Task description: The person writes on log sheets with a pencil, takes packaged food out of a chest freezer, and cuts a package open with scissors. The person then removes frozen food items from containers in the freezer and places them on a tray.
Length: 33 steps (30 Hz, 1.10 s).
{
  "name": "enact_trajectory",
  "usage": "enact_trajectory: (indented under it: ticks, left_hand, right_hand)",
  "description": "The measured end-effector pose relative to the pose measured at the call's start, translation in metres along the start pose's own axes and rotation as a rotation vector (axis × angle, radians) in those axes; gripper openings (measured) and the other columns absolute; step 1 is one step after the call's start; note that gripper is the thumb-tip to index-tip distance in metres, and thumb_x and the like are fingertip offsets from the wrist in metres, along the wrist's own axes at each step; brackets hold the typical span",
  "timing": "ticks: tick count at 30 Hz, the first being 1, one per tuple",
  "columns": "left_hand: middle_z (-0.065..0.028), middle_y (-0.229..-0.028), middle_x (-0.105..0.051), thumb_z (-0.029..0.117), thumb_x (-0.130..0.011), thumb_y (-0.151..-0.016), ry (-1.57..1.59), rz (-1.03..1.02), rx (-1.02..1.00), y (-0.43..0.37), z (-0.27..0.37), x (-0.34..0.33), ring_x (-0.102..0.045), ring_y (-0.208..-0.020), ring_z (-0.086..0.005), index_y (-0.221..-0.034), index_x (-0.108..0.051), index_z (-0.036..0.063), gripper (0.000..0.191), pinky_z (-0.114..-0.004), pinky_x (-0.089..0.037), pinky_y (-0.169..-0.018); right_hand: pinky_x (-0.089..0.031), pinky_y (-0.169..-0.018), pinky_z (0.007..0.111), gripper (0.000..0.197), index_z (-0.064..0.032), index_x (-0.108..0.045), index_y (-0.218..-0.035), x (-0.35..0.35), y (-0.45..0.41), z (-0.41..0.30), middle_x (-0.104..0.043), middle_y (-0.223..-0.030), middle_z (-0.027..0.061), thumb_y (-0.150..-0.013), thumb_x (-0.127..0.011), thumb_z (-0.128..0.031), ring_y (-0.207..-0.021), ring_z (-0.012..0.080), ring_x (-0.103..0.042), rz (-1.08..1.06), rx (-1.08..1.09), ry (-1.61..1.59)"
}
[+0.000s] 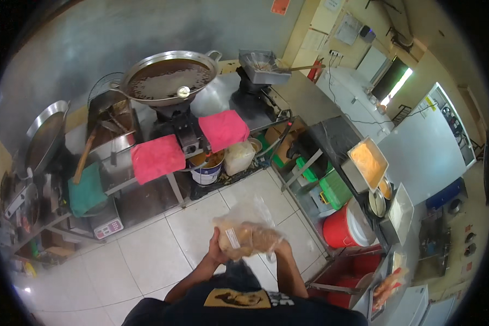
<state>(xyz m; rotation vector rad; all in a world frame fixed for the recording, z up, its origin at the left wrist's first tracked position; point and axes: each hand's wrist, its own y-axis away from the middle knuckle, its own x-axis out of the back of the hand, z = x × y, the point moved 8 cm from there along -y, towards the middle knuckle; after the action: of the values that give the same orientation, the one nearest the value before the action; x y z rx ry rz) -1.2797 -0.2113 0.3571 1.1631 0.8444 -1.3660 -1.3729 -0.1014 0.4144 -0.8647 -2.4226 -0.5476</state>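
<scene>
A clear plastic bag of pale, lumpy food is held up in front of my body, above the tiled floor. It carries a white label with print on its left part, and its loose upper end stands away from me. My left hand supports the bag from the left, thumb upward. On the other side my right hand grips the bag's right end, its fingers partly hidden by the plastic. What exactly the food is cannot be made out.
Ahead stands a steel counter with a large wok of dark oil, pink cloths and a long-handled tool. A second wok is far left. On the right are a tray of orange powder and a red bucket.
</scene>
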Motion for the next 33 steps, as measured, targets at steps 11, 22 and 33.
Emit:
enact_trajectory:
  ticks: [11, 22, 33]
  left_hand:
    - [-0.0135, -0.142, -0.046, 0.074, -0.027, -0.090, 0.183, -0.084, -0.246, -0.304, 0.136, -0.043, -0.048, -0.128, -0.0330, -0.146, -0.033, 0.0107, 0.085, -0.050, -0.042, -0.104]
    - [-0.0093, -0.137, -0.051, 0.072, -0.037, -0.089, 0.221, -0.042, -0.324, -0.556, 0.281, -0.080, -0.053, -0.121, -0.0304, -0.142, -0.041, 0.0184, 0.076, -0.049, -0.045, -0.099]
    - [-0.0154, -0.141, -0.046, 0.075, -0.032, -0.087, 0.252, 0.096, -0.542, -0.587, 0.302, -0.041, -0.049, -0.125, -0.0346, -0.146, -0.034, 0.0101, 0.088, -0.056, -0.038, -0.105]
  right_hand:
    - [-0.051, -0.083, 0.033, 0.031, -0.0051, -0.066, -0.110, 0.227, -0.276, -0.083, -0.068, -0.102, 0.0118, -0.084, -0.068, -0.021, -0.091, 0.0202, -0.063, -0.208, 0.359, -0.068]
    - [-0.053, -0.073, 0.028, 0.022, -0.0048, -0.067, -0.107, 0.414, -0.508, -0.053, -0.067, -0.094, 0.0044, -0.085, -0.070, -0.007, -0.081, 0.0141, -0.064, 0.246, 0.344, -0.401]
    - [-0.054, -0.066, 0.032, 0.026, -0.0088, -0.067, -0.108, 0.556, -0.681, -0.052, -0.065, -0.096, 0.0096, -0.085, -0.066, -0.022, -0.084, 0.0226, -0.064, 0.560, 0.006, -0.265]
